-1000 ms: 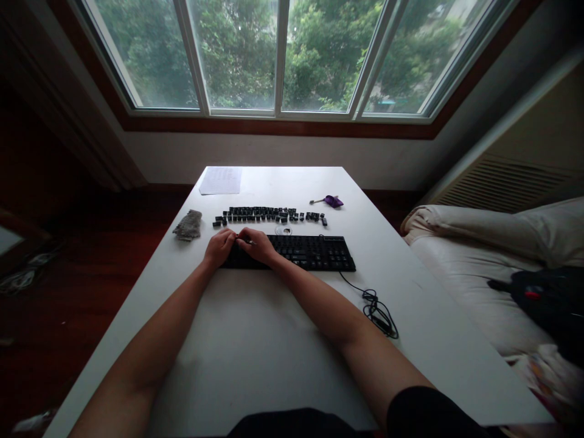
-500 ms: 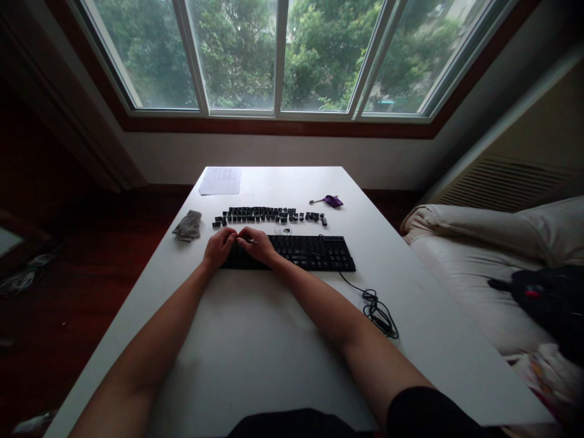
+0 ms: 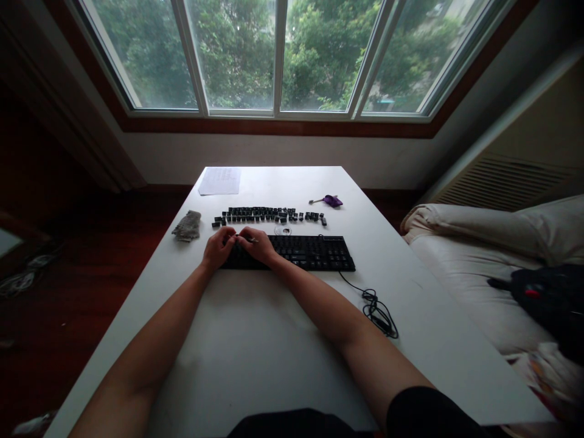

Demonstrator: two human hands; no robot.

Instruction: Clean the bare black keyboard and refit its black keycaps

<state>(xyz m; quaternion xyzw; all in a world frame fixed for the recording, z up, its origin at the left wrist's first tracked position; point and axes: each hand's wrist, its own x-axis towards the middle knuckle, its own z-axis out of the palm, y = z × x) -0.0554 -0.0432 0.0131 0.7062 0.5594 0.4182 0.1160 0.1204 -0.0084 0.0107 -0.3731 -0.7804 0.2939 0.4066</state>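
A black keyboard (image 3: pixel 314 252) lies across the white table, with my hands over its left end. My left hand (image 3: pixel 219 246) is closed in a pinch, and what it holds is too small to make out. Close beside it, fingertips almost touching, my right hand (image 3: pixel 255 244) is closed on a small thin metallic tool (image 3: pixel 252 240), mostly hidden by the fingers. Behind the keyboard stand rows of loose black keycaps (image 3: pixel 255 213). A small clear round piece (image 3: pixel 283 231) lies between them and the keyboard.
A grey cloth (image 3: pixel 187 226) lies on the left of the white table (image 3: pixel 255 347). Paper (image 3: pixel 219 181) is at the back left, and a small brush (image 3: pixel 314 201) with a purple cloth (image 3: pixel 333 201) at the back right. The coiled black cable (image 3: pixel 381 316) rests front right.
Both hands stay at the same spot over the keyboard's left end. Their fingertips have shifted very slightly against each other. Nothing else has visibly moved.
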